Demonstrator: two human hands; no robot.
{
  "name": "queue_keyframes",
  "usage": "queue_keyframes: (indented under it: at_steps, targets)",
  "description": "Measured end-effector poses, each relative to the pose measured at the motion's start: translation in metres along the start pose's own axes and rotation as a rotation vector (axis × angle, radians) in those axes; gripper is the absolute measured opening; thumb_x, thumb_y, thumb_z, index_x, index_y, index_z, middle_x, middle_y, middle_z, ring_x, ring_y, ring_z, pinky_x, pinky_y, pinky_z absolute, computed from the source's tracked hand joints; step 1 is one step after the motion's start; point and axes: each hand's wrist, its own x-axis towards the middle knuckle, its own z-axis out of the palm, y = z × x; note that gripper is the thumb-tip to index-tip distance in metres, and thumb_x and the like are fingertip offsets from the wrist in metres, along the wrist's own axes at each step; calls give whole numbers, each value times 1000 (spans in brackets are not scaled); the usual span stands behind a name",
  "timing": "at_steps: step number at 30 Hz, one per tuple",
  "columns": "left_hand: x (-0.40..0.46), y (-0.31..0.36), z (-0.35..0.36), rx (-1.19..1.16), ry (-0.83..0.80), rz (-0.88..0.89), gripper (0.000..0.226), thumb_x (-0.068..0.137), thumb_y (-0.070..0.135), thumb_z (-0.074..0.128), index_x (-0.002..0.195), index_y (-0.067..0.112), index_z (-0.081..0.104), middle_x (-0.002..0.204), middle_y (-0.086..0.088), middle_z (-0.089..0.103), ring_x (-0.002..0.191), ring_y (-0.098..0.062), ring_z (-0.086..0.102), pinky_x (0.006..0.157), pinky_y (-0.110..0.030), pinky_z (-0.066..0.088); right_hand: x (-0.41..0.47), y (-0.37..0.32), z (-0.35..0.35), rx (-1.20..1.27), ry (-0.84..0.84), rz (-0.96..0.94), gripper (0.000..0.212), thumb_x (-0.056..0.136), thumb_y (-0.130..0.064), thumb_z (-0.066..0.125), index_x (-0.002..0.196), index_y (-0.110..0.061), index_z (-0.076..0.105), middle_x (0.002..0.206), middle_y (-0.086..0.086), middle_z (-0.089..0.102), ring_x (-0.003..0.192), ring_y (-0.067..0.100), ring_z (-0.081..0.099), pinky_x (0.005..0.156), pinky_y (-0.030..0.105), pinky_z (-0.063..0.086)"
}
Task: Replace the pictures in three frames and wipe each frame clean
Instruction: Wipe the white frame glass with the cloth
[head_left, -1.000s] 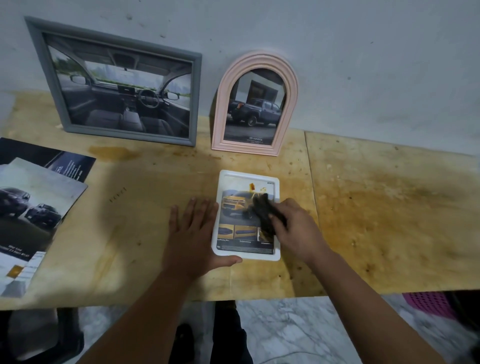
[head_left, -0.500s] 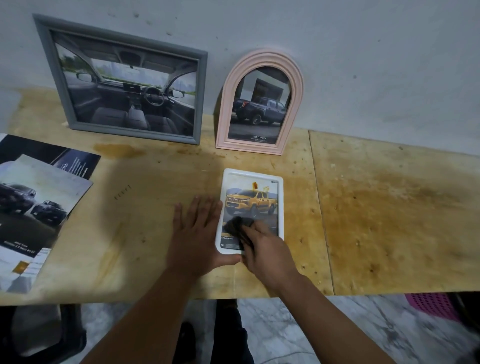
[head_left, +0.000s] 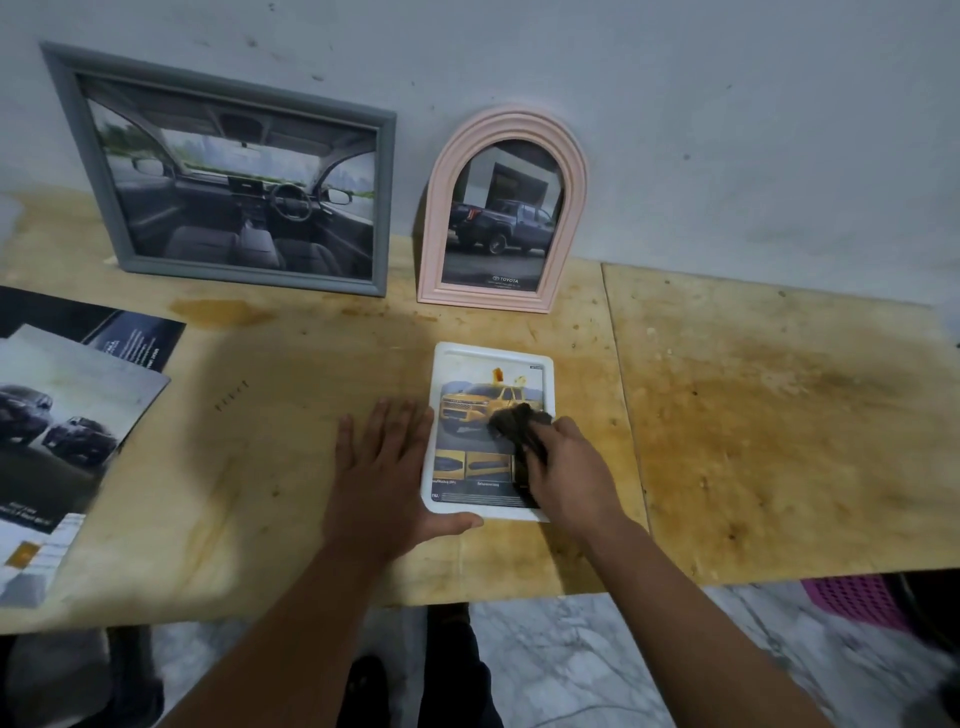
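Fingers of the right hand (head_left: 569, 467) grip a dark cloth (head_left: 519, 423) on the white frame (head_left: 491, 512) holding a yellow truck picture (head_left: 480, 408), flat on the tabletop (head_left: 753, 415), while the left hand (head_left: 376, 486) lies flat, open, bracing its edge.

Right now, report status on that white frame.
Left hand flat on table, thumb bracing small white rectangular frame. Right hand gripping dark cloth, wiping its glass. Nothing in the way.

Bare table (head_left: 779, 426) right; brochures (head_left: 67, 415) crowd left.
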Motion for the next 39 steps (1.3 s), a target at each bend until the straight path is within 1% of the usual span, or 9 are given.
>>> queue_keyframes:
  at_steps: [4, 10, 14, 17, 24, 28, 31, 36, 39]
  targets:
    - [0, -1, 2, 4, -1, 2, 136, 57, 105, 44, 155, 11, 41, 163, -13, 36, 155, -36, 25, 121, -68, 15, -16, -14, 16, 76, 3, -94, 44, 98, -19, 54, 139, -34, 58, 125, 3, 60, 95, 28, 67, 75, 42, 59]
    - [0, -2, 4, -8, -4, -2, 133, 58, 102, 48, 156, 12, 41, 163, -12, 37, 155, -35, 25, 121, -68, 15, -22, -30, 13, 200, -275, -246, 38, 100, -25, 56, 138, -27, 63, 115, -2, 60, 100, 21, 63, 85, 40, 55]
    - [0, 0, 1, -5, -26, -5, 138, 56, 106, 43, 155, 12, 40, 164, -12, 35, 155, -35, 24, 121, -67, 15, -7, -9, -11, -4, -91, -85, 35, 101, -29, 51, 135, -30, 62, 116, -1, 57, 91, 25, 64, 71, 37, 54]
    - [0, 0, 1, -10, -27, -7, 138, 55, 107, 42, 156, 12, 39, 164, -12, 35, 155, -35, 23, 121, -68, 14, -17, -7, -7, -203, -89, 35, 31, 102, -34, 48, 127, -22, 62, 114, 2, 53, 83, 30, 66, 62, 35, 48]
    - [1, 0, 3, -4, -15, 3, 134, 58, 103, 44, 156, 11, 39, 164, -13, 35, 155, -36, 23, 120, -68, 16, -38, -29, 25, 12, -37, -73, 37, 98, -26, 52, 133, -29, 63, 126, -2, 61, 92, 24, 68, 72, 38, 58]
    - [1, -2, 5, 4, -16, 5, 129, 63, 101, 41, 158, 13, 37, 166, -10, 32, 157, -34, 20, 119, -69, 17, -27, -55, 27, 66, -141, -185, 39, 98, -28, 49, 135, -32, 62, 123, -3, 61, 95, 25, 67, 77, 41, 57]
    - [1, -3, 5, -7, -4, 24, 133, 60, 104, 40, 156, 13, 40, 166, -11, 32, 156, -35, 21, 119, -69, 17, -3, -53, 4, 150, -274, -176, 29, 99, -24, 54, 123, -25, 71, 114, -1, 68, 95, 23, 66, 83, 40, 56]
    - [2, -1, 2, 2, -21, 16, 141, 55, 108, 38, 158, 12, 35, 167, -13, 29, 157, -35, 18, 121, -68, 14, 60, -46, -17, 206, -6, -62, 25, 102, -26, 53, 121, -21, 69, 107, 6, 64, 93, 26, 63, 79, 41, 53]
    - [2, -1, 1, -5, -36, 14, 141, 56, 109, 36, 159, 12, 33, 168, -12, 27, 157, -35, 17, 121, -68, 15, 78, -52, 1, 75, -39, -125, 30, 102, -27, 51, 126, -18, 67, 111, 7, 57, 92, 31, 64, 74, 43, 54]
